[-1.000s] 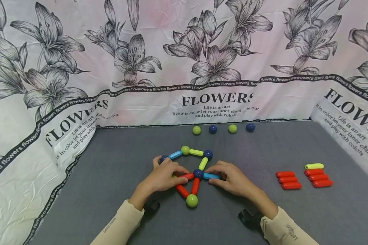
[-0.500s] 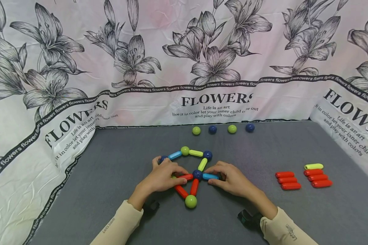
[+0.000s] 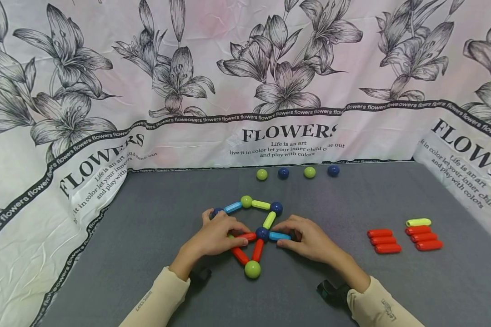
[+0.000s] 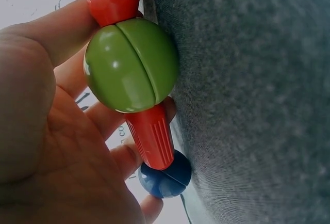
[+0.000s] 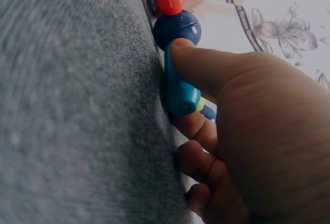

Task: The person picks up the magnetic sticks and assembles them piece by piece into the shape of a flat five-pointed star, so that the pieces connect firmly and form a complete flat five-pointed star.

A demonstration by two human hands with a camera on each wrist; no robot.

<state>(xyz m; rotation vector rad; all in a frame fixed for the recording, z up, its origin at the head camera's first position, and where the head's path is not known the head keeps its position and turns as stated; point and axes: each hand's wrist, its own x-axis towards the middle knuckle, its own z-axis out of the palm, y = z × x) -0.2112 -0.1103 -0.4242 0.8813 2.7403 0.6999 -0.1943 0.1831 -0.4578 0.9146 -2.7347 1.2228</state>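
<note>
A ring of balls and magnetic rods lies on the grey table, with a navy ball (image 3: pixel 263 234) at its right middle. My left hand (image 3: pixel 218 234) pinches the red rod (image 3: pixel 247 236) on that ball's left. In the left wrist view, a green ball (image 4: pixel 131 65) sits before the palm, with a second red rod (image 4: pixel 151 137) leading to a navy ball (image 4: pixel 166 176). My right hand (image 3: pixel 308 237) pinches a blue rod (image 3: pixel 280 236) whose end touches the middle navy ball. Its free end shows in the right wrist view. Toward me, two red rods meet at a green ball (image 3: pixel 253 270).
Loose red rods (image 3: pixel 384 240) lie in two stacks at right, the farther one topped by a yellow-green rod (image 3: pixel 418 222). Along the back edge stands a row of green and navy balls (image 3: pixel 283 173). A floral cloth (image 3: pixel 286 141) hangs behind.
The joined pieces have slid slightly left, most clearly the front green ball. The left hand shifts a little left with them. Both hands keep their holds.
</note>
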